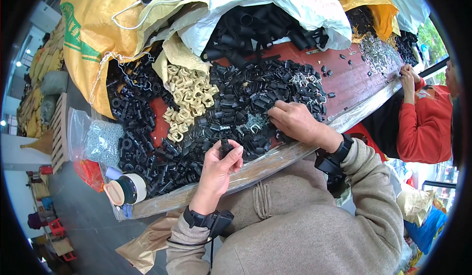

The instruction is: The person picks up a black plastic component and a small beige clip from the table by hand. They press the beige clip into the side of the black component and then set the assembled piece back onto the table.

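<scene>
Standing upright between the thumb and curled fingers of the left hand [220,166], a small black plastic part [225,148] pokes out above the fingertips, pinched closed. The right hand [296,122] dips its bent fingers into a heap of black pieces [236,95]; whether they grip anything, I cannot tell. Loose pieces crowd close around those fingertips. Cream buckles [191,98] lie left of the heap, black tubes [246,29] spill from a white sack [295,2] beyond it, and a jar [132,188] sits at the table's [344,90] near left corner. Both forearms reach over the near edge, the left wrist upright, the right one angled inward.
</scene>
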A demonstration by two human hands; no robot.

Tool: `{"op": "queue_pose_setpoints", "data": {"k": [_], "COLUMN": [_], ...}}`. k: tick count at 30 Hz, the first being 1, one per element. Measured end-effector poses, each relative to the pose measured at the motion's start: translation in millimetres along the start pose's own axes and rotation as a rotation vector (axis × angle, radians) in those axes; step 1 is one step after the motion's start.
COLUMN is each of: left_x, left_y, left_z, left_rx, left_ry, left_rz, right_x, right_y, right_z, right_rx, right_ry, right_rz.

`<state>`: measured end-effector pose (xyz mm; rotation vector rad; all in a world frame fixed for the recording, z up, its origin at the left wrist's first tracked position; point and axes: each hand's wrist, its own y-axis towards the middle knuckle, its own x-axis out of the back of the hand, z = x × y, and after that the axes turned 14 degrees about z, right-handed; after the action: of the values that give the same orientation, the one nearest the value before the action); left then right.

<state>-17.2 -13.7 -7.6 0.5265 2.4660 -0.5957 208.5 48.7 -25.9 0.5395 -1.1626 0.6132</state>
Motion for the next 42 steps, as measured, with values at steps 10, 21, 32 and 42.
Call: {"op": "queue_pose_setpoints", "data": {"k": [10, 21, 32, 42], "left_x": [-1.3, -5.0, -7.6, -6.4], "left_y": [3.1, 8.9, 15.8, 10.4], "left_z": [-0.5, -1.2, 4.6, 20.1], "left_rx": [-0.006, 0.014, -0.003, 0.058], "left_ry": [0.005, 0.158, -0.363, -0.218], "left_rz": [0.002, 0.049, 0.238, 0.162], "right_x": [-4.9, 18.7, 14.5, 17.3], "right_y": [5.4, 5.8, -1.8, -1.6], "right_z": [1.2, 15.6, 43.9, 56.1], "right_rx": [-0.011, -0.185, -0.126, 0.134], "right_ry": [0.002, 1.139, 1.345, 0.407], "right_rz": [0.097, 0.284, 0.208, -0.054]}}
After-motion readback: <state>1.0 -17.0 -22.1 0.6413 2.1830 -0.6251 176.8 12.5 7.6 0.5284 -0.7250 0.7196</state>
